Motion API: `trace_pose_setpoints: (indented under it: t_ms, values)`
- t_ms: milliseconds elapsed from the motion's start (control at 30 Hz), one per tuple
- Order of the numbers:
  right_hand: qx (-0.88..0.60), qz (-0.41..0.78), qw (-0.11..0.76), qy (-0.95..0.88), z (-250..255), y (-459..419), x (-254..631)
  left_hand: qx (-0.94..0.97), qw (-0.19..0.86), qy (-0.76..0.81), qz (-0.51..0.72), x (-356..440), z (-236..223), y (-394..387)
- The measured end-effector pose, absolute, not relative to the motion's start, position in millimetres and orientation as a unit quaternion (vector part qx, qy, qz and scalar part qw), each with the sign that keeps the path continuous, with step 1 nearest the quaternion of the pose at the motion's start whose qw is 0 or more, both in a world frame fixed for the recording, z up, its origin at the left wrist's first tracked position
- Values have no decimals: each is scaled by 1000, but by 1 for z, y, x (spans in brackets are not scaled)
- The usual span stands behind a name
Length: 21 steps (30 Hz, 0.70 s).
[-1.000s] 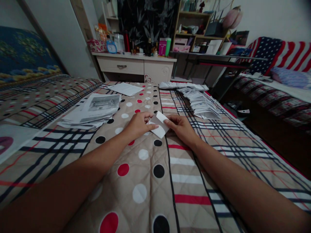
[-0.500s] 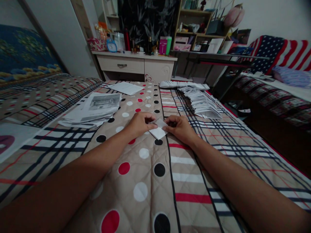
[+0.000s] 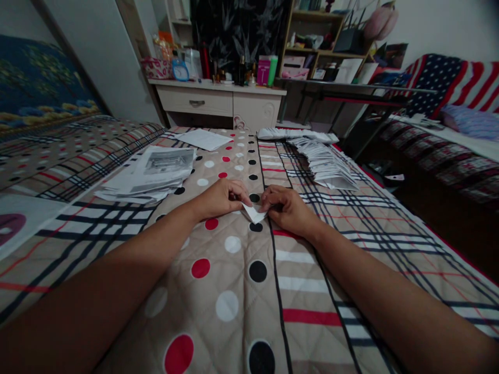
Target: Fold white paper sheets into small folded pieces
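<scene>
A small folded piece of white paper point(image 3: 255, 214) lies between my hands on the patterned bedspread point(image 3: 218, 332), its lower corner pointing toward me. On its left edge, my left hand point(image 3: 228, 198) pinches the paper between thumb and fingers. Opposite, my right hand point(image 3: 284, 206) grips the right edge with thumb and bent fingers. The fingertips of both hands cover the paper's upper part. To the right, beyond my hands, lies a fanned row of folded white papers point(image 3: 325, 161). A stack of printed sheets point(image 3: 150, 174) rests at the left.
Behind the printed stack is another white sheet point(image 3: 205, 139). A long white bundle point(image 3: 296, 135) lies at the bed's far edge. White dresser point(image 3: 195, 101) with bottles stands beyond the bed. Along the right runs a dark floor point(image 3: 440, 208), then a second bed point(image 3: 468, 140).
The top of the small paper has been folded down toward me, so it now shows as a smaller, triangular shape. My fingers have moved closer together over it.
</scene>
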State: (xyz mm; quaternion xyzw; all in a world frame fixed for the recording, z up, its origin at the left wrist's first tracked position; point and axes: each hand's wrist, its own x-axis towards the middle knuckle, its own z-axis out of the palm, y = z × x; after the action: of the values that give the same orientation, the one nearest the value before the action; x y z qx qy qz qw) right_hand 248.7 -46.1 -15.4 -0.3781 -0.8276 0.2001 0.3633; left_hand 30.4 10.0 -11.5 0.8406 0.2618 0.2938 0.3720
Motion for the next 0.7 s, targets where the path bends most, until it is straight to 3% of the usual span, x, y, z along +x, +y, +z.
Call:
trace_pose_setpoints:
  t_ms: [700]
  values:
    - [-382,207,351,-829,-11,-47,248,859,338,263,279,31,-9,5]
